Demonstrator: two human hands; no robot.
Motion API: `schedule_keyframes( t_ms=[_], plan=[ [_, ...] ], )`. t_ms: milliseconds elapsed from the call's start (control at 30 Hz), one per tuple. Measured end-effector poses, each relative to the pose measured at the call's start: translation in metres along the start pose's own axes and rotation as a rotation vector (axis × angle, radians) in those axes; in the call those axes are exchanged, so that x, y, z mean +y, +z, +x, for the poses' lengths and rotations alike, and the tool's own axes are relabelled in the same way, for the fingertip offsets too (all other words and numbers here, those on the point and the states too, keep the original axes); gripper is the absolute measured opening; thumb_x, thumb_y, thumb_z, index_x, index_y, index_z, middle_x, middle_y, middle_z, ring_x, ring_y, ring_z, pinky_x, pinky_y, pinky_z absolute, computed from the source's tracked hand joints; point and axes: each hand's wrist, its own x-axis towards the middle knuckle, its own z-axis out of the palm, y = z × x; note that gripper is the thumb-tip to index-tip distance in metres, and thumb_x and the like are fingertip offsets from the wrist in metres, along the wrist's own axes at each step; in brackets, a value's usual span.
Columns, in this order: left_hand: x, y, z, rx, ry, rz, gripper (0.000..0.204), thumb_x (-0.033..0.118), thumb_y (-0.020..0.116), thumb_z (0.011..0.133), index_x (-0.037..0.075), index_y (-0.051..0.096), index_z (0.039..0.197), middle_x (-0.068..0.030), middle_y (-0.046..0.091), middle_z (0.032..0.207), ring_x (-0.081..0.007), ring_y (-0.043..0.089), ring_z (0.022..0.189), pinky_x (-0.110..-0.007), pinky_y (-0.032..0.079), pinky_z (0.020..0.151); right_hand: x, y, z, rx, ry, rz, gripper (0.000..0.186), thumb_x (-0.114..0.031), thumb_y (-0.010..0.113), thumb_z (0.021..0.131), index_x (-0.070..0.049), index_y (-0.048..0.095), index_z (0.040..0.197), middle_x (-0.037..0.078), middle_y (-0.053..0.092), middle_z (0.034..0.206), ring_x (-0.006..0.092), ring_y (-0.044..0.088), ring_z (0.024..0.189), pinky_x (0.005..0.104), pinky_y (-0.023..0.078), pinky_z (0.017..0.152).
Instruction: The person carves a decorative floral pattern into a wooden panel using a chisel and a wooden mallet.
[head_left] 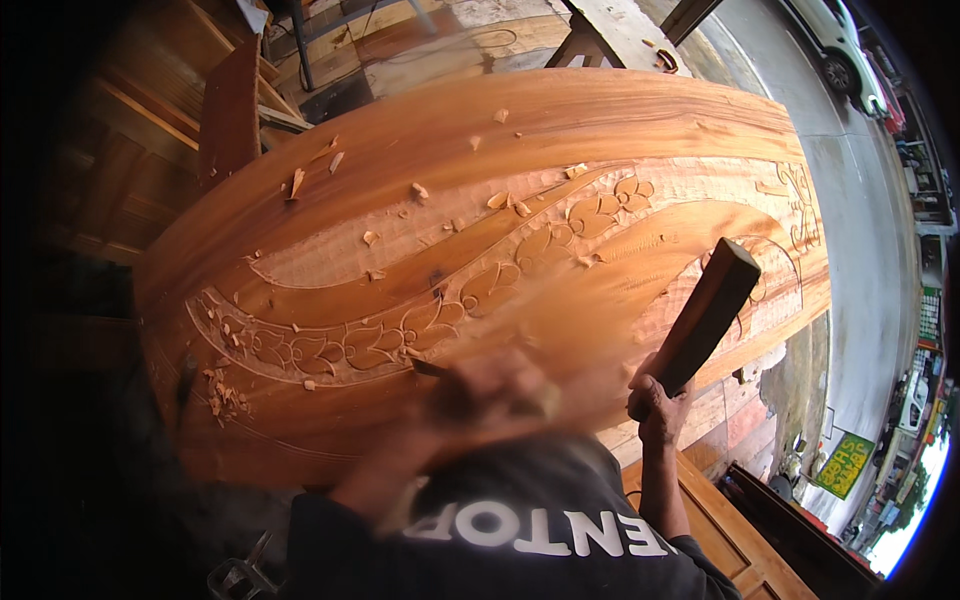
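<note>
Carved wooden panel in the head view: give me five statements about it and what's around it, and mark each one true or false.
1. The right hand holds a wooden mallet. True.
2. The left hand shows in sharp focus. False: it is blurred.
3. Loose wood shavings lie on the carved panel. True.
4. The carved flowers are painted bright blue. False: they are wood-brown.
5. A light-coloured car shows at the picture's upper right. True.
</note>
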Motion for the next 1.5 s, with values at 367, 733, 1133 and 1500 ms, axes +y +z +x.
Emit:
schedule_keyframes(
  t_ms=[367, 733, 1133, 1500],
  plan=[
    [0.0, 0.039, 0.017, -0.165, 0.138, 0.14, 0.028, 0.022, 0.08, 0.084, 0.013, 0.066, 0.107, -0.0035, 0.06, 0.082, -0.022, 0.067, 0.071, -0.036, 0.054, 0.059, -0.004, -0.013, -0.071, 0.005, 0.075, -0.096, 0.051, -0.011, 0.089, 0.075, 0.0, 0.062, 0.117, 0.008, 0.067, 0.098, 0.016, 0.066, 0.082, 0.03, 0.056, 0.072],
    [-0.04, 0.029, 0.044, -0.134, 0.433, 0.194, 0.016, 0.019, 0.074, 0.082, 0.015, 0.06, 0.088, -0.0012, 0.052, 0.07, -0.0205, 0.06, 0.06, -0.037, 0.048, 0.05, 0.02, 0.021, -0.164, 0.284, 0.025, -0.102, 0.038, -0.015, 0.088, 0.075, -0.001, 0.066, 0.103, 0.004, 0.064, 0.081, 0.0141, 0.062, 0.068, 0.0283, 0.051, 0.062],
    [-0.046, 0.027, 0.043, -0.038, 0.437, -0.005, 0.017, 0.023, 0.075, 0.086, 0.016, 0.061, 0.09, -0.0023, 0.05, 0.066, -0.0212, 0.059, 0.056, -0.038, 0.048, 0.048, 0.011, 0.094, -0.163, 0.466, -0.299, 0.442, 0.089, -0.015, 0.067, 0.097, -0.012, 0.015, 0.168, 0.01, 0.053, 0.112, 0.0174, 0.059, 0.089, 0.0369, 0.053, 0.082],
    [-0.055, 0.021, 0.045, 0.059, 0.313, -0.051, 0.016, 0.02, 0.073, 0.088, 0.017, 0.061, 0.079, -0.0037, 0.054, 0.067, -0.0227, 0.063, 0.059, -0.038, 0.051, 0.051, 0.03, 0.092, -0.15, 0.471, -0.003, 0.171, 0.042, -0.007, 0.075, 0.089, -0.002, 0.053, 0.124, 0.008, 0.063, 0.096, 0.0182, 0.065, 0.072, 0.0322, 0.057, 0.064]
  ],
)
